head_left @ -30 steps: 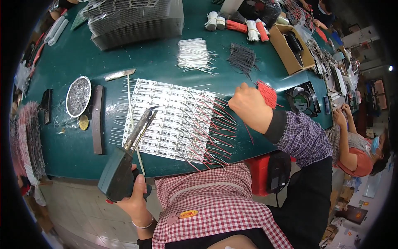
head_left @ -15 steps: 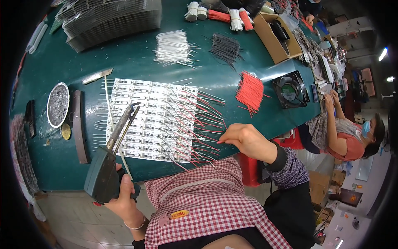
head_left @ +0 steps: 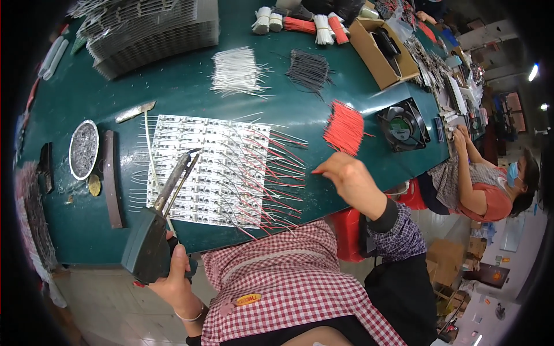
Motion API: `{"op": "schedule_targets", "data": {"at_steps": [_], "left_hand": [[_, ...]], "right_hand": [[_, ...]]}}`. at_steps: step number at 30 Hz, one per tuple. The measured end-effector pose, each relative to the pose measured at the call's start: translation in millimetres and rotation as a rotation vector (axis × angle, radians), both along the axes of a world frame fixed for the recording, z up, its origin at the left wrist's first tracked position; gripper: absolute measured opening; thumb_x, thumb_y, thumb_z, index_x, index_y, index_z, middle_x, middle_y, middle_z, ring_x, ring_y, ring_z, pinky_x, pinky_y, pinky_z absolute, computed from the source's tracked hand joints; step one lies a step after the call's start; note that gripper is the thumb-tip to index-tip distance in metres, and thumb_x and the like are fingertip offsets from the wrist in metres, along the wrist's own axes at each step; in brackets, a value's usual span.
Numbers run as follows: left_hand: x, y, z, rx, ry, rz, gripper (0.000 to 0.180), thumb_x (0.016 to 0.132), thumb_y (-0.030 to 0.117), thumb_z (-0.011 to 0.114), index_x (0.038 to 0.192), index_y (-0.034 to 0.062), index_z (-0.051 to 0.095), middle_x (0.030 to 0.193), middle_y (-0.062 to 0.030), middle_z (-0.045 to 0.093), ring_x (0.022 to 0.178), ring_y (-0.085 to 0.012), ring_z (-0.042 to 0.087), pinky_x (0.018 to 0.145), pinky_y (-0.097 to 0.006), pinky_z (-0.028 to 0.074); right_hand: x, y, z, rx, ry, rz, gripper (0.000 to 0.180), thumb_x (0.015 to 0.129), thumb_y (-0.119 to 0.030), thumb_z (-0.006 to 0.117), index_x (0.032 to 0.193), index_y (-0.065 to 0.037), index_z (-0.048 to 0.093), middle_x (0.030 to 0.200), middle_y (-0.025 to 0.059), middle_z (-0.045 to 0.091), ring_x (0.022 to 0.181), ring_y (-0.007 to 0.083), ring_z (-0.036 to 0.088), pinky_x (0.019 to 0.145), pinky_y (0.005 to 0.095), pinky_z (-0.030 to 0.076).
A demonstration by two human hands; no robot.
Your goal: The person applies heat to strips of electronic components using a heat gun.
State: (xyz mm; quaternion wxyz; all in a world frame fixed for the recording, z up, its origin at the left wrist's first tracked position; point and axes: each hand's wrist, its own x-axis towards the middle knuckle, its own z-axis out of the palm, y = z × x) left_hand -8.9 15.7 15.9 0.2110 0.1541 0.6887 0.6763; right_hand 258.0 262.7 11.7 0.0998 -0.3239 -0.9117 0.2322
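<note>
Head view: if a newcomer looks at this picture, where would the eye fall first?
Probably on the white circuit-board panel near the front edge of the green table, with red and pale wires fanning out past its right side. The soldering gun in the left hand reaches over that panel. Next, the bright red wire pile stands out, just beyond the right hand.

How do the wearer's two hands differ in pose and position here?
The left hand grips a soldering gun; the right hand has its fingertips drawn together, a tiny bit of red at them. In the picture, the left hand is below the circuit-board sheet, the right hand off its right side. The left wrist shows a pale bracelet, the right a dark cuff. Both hands are bare.
</note>
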Motion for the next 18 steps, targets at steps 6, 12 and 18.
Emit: {"op": "schedule_targets", "data": {"at_steps": [6, 12, 18], "left_hand": [[-4, 8, 9, -0.022, -0.029, 0.012, 0.039, 0.079, -0.007, 0.07, 0.117, -0.0072, 0.06, 0.099, -0.014, 0.066, 0.057, -0.0099, 0.053, 0.047, -0.022, 0.039], [-6, 16, 19, -0.036, -0.047, -0.008, 0.041, 0.078, -0.007, 0.071, 0.118, -0.0054, 0.062, 0.101, -0.0141, 0.067, 0.06, -0.0103, 0.054, 0.05, -0.022, 0.04], [-20, 12, 3, -0.036, 0.033, -0.009, 0.045, 0.077, -0.008, 0.073, 0.121, -0.0038, 0.063, 0.104, -0.0133, 0.068, 0.065, -0.0111, 0.057, 0.055, -0.023, 0.044]], "right_hand": [[-29, 22, 27, 0.243, 0.022, -0.026, 0.018, 0.076, 0.006, 0.064, 0.092, -0.001, 0.069, 0.085, 0.0145, 0.062, 0.082, 0.0322, 0.063, 0.071, 0.0386, 0.051], [-82, 49, 25, 0.805, -0.461, 0.187, 0.013, 0.065, -0.01, 0.066, 0.077, -0.003, 0.067, 0.08, 0.0078, 0.058, 0.077, 0.0218, 0.056, 0.061, 0.0276, 0.049], [-102, 57, 4, 0.817, -0.672, 0.322, 0.008, 0.065, -0.009, 0.066, 0.071, -0.003, 0.065, 0.077, 0.0088, 0.057, 0.083, 0.0213, 0.058, 0.057, 0.0276, 0.051]]}}
